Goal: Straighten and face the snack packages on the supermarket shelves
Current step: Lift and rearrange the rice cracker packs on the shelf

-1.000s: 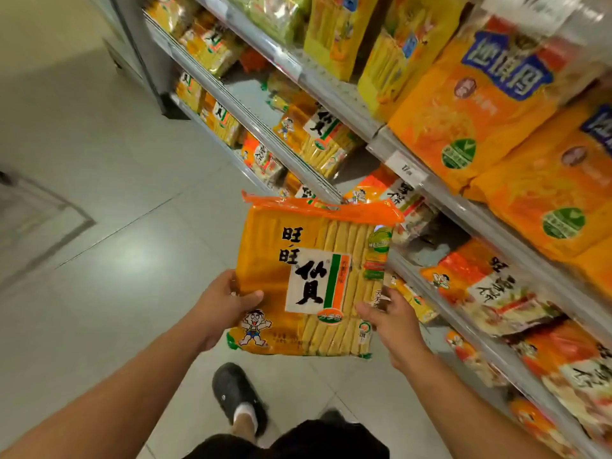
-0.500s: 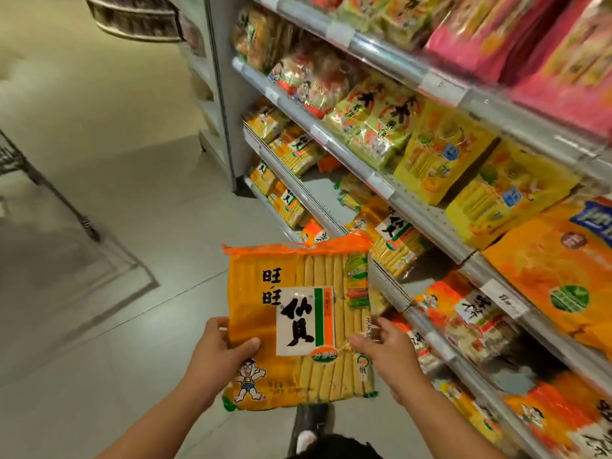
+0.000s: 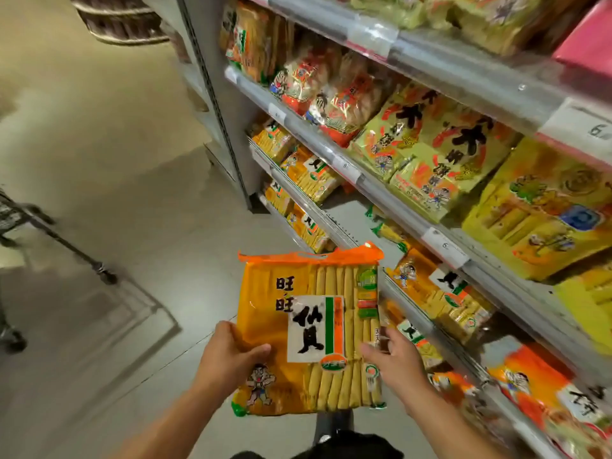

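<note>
I hold a large orange rice-cracker bag (image 3: 314, 329) upright in front of me, label facing me, out in the aisle just left of the shelves. My left hand (image 3: 231, 357) grips its lower left edge with the thumb across the front. My right hand (image 3: 394, 362) grips its right edge, fingers behind the bag. Matching orange bags (image 3: 314, 175) lie on the middle shelf, and more (image 3: 443, 293) sit to the right of the held one.
Shelving (image 3: 390, 190) runs along the right with yellow-green bags (image 3: 427, 150) and red-white bags (image 3: 331, 91) above. A cart frame and wheel (image 3: 106, 274) stand on the tiled floor at left. My shoe (image 3: 331, 425) shows below the bag.
The view has lifted and swung along the aisle, bringing higher shelves into sight. The bag stays held in both hands, low in front of me.
</note>
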Action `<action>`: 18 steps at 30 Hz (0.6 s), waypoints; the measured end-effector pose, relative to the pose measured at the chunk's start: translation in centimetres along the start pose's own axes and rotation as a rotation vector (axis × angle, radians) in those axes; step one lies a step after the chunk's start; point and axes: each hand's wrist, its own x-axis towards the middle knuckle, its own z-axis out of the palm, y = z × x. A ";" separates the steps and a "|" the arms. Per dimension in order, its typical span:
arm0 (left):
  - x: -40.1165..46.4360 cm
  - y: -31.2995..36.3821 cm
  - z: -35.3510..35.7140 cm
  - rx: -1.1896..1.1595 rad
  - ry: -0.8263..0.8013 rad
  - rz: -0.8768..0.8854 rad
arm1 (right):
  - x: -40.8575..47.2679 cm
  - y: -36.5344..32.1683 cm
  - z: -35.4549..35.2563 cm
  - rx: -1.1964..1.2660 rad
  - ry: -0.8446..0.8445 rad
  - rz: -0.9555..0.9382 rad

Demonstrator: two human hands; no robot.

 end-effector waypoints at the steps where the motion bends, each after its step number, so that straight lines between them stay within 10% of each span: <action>1: 1.6 0.8 -0.4 0.041 0.013 0.000 | 1.3 -0.7 0.6 -0.006 0.000 0.019; 18: 32.5 14.9 -0.3 0.521 -0.411 0.617 | 16.3 -7.9 10.5 0.093 0.424 0.223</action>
